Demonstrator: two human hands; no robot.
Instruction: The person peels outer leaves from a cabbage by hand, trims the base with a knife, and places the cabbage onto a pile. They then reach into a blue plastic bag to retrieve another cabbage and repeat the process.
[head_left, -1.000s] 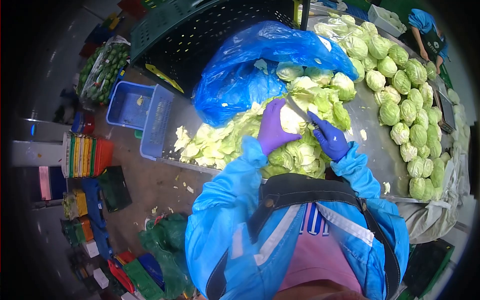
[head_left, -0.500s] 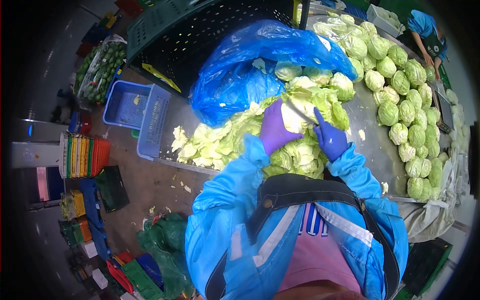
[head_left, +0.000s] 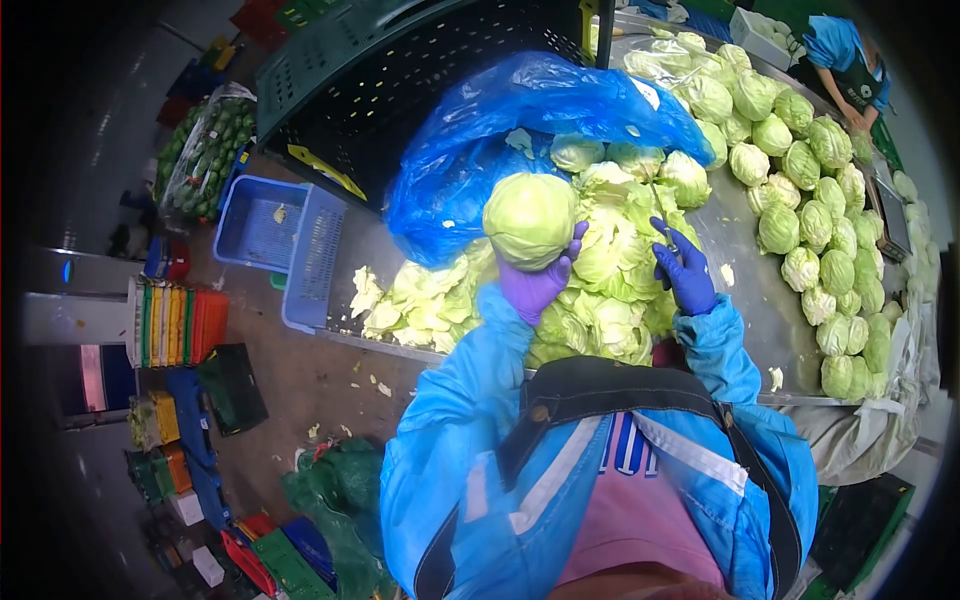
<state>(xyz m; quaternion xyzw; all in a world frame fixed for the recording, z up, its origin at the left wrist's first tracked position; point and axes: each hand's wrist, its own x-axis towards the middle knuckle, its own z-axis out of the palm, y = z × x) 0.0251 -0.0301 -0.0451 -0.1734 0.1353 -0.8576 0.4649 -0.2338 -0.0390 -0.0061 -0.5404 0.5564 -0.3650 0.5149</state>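
Note:
My left hand (head_left: 535,282), in a purple glove, holds a round pale green cabbage head (head_left: 528,218) lifted above the heap of trimmed leaves (head_left: 600,290). My right hand (head_left: 686,272), in a blue glove, grips a knife (head_left: 661,208) whose blade points up and away, just right of the cabbage. Both hands are over the steel table (head_left: 745,280), in front of a blue plastic bag (head_left: 510,130) with more cabbage pieces in it.
Many whole cabbages (head_left: 810,190) lie along the right side of the table. A dark crate (head_left: 400,70) stands behind the bag. A blue basket (head_left: 285,230) is on the floor at left, near stacked coloured crates (head_left: 175,315). Another person (head_left: 850,60) works at the far right.
My left hand has raised a whole cabbage head out of the heap, up and to the left. My right hand with the knife has moved right and turned the blade upward.

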